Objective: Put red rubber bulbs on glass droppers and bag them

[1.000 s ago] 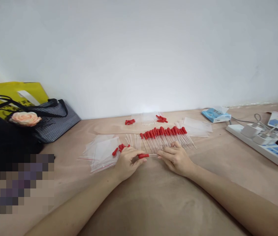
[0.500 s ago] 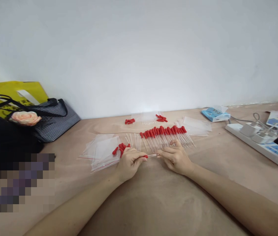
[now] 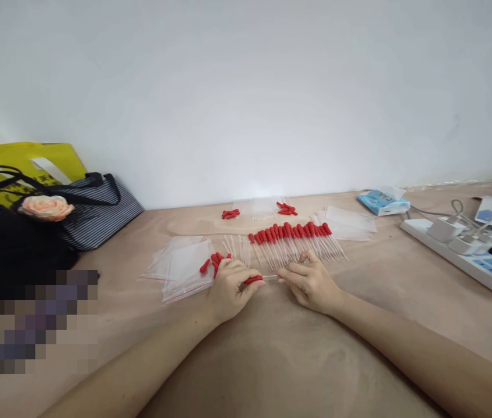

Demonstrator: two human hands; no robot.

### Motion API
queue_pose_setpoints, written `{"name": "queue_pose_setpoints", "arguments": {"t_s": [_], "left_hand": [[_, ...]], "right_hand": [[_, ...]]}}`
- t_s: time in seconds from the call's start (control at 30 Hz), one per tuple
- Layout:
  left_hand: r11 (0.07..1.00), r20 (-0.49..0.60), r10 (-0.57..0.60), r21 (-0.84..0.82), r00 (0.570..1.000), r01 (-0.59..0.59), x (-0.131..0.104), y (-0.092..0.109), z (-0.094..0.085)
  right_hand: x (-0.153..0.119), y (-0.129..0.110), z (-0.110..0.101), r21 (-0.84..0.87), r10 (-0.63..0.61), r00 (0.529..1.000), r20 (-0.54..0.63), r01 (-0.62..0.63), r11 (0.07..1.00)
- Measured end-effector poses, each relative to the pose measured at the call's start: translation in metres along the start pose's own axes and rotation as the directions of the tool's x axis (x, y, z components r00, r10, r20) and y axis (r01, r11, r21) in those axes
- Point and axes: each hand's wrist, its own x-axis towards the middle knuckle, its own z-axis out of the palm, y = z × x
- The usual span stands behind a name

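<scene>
My left hand (image 3: 232, 288) pinches a red rubber dropper bulb (image 3: 253, 280) between thumb and fingers. From the bulb a thin clear glass tube (image 3: 270, 277) runs sideways to my right hand (image 3: 311, 283), whose fingers are closed on its other end. How deep the tube sits in the bulb I cannot tell. Just beyond my hands lies a row of droppers (image 3: 289, 233) with red bulbs, tips toward me. Bare glass tubes (image 3: 237, 248) lie at the row's left end. Several loose red bulbs (image 3: 216, 260) sit behind my left hand, partly hidden by it.
Clear zip bags (image 3: 187, 264) are stacked at left, and more bags (image 3: 345, 222) lie at right. Small red bulb piles (image 3: 230, 214) lie near the wall. A tissue pack (image 3: 383, 202) and a power strip (image 3: 459, 244) stand right; a striped bag (image 3: 97, 212) stands left.
My left thumb and fingers have shifted on the bulb, so more of its red side shows. The right hand stays nearly in place on the tube.
</scene>
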Motion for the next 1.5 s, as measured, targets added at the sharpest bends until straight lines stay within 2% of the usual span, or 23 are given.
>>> {"name": "queue_pose_setpoints", "arguments": {"t_s": [0.27,0.6,0.83,1.07,1.33,1.5], "left_hand": [[0.996,0.064,0.078,0.035,0.995,-0.081,-0.0002,0.003,-0.0007],[0.998,0.055,0.045,0.046,0.997,-0.047,0.0005,0.0051,0.0],[0.999,0.026,0.008,0.038,1.0,-0.009,-0.0015,0.0032,0.002],[0.999,0.006,-0.042,0.011,0.999,0.041,0.0018,0.0009,-0.0019],[1.0,-0.024,-0.007,0.022,1.0,0.008,0.0012,0.0059,-0.0017],[1.0,0.014,-0.007,-0.003,1.0,0.007,-0.0009,0.0094,-0.0002]], "right_hand": [[-0.0001,-0.0039,0.0031,0.062,-0.003,1.0,0.003,0.002,0.998],[0.0014,-0.0065,0.0065,0.052,0.028,0.999,0.038,-0.03,0.998],[0.0005,-0.0093,0.0077,0.088,0.097,0.994,0.054,-0.101,0.991],[0.0006,-0.008,0.0043,0.087,0.093,0.995,0.033,-0.096,0.992],[0.0,-0.0085,0.0052,0.127,0.114,0.993,0.005,-0.114,0.985],[-0.0006,-0.0098,0.0043,0.137,0.1,0.995,0.028,-0.103,0.985]]}}
